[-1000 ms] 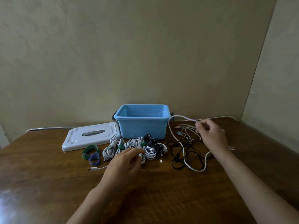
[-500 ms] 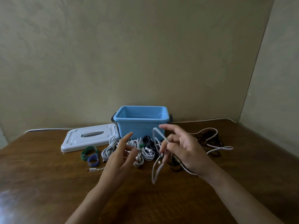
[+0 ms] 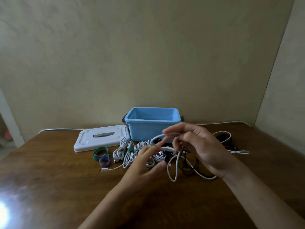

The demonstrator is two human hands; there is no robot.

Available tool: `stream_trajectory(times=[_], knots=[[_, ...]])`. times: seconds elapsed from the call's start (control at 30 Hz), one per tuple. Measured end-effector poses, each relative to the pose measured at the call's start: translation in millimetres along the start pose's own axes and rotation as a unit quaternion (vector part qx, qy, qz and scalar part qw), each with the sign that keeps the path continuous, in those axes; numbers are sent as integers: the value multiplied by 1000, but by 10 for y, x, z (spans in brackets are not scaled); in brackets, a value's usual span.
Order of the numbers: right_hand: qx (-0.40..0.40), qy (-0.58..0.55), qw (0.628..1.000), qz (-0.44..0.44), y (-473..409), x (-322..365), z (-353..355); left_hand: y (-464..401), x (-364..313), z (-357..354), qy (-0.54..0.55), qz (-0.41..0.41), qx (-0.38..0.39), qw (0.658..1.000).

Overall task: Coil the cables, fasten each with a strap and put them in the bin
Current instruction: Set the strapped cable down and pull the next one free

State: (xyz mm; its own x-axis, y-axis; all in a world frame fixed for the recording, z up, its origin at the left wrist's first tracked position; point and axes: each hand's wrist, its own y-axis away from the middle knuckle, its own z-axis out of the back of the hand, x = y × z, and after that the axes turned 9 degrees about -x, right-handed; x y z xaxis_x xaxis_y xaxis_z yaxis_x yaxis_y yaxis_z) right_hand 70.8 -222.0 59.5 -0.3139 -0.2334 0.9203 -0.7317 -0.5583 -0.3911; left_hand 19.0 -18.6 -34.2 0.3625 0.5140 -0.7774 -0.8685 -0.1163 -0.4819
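Wooden table (image 3: 49, 187), blue bin (image 3: 153, 128) at back by the wall. White cable (image 3: 173, 171) raised in front of bin, top loop running left-right, slack hanging down to the tabletop. Right hand (image 3: 198, 146) palm-left, fingers curled round the loop. Left hand (image 3: 145, 164) fingers extended, tips touching the cable.

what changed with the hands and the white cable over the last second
The right hand came in from the loose tangle on the right to the middle, bringing the white cable it grips, now looped off the table. The left hand rose from the bundled cables to meet it. The bin, lid and straps stayed put.
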Motion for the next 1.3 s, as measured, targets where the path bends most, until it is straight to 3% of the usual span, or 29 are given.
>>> stream_trajectory(times=[0.1, 0.33, 0.47, 0.6, 0.77, 0.9, 1.0, 1.13, 1.2, 1.3], knots=[[61, 44, 997, -25, -36, -27, -91, 3, -17, -36, 64, 24, -15, 998], [56, 100, 992, -53, -13, -219, -21, 32, -171, 114, 152, 38, -64, 986], [61, 161, 982, -77, 56, -341, 124, 28, -207, 112, 185, 48, -21, 981], [50, 218, 970, -92, 81, -428, 317, 3, -108, 82, 90, -9, -9, 996], [22, 277, 949, -150, 105, -498, 500, -7, -49, 93, 33, -32, -49, 998], [-62, 418, 904, -68, 75, -604, 499, 9, -66, 106, -46, -21, -56, 997], [-113, 410, 905, -20, 60, -563, 564, -2, -14, 235, -154, -61, -37, 985], [-153, 396, 906, -10, 52, -511, 759, -45, 98, 378, -309, -146, -86, 936], [-181, 410, 894, -16, 47, -489, 845, -55, 137, 437, -338, -138, -121, 923], [-241, 443, 863, -28, 33, -468, 969, -81, 157, 582, -318, -52, -190, 927]])
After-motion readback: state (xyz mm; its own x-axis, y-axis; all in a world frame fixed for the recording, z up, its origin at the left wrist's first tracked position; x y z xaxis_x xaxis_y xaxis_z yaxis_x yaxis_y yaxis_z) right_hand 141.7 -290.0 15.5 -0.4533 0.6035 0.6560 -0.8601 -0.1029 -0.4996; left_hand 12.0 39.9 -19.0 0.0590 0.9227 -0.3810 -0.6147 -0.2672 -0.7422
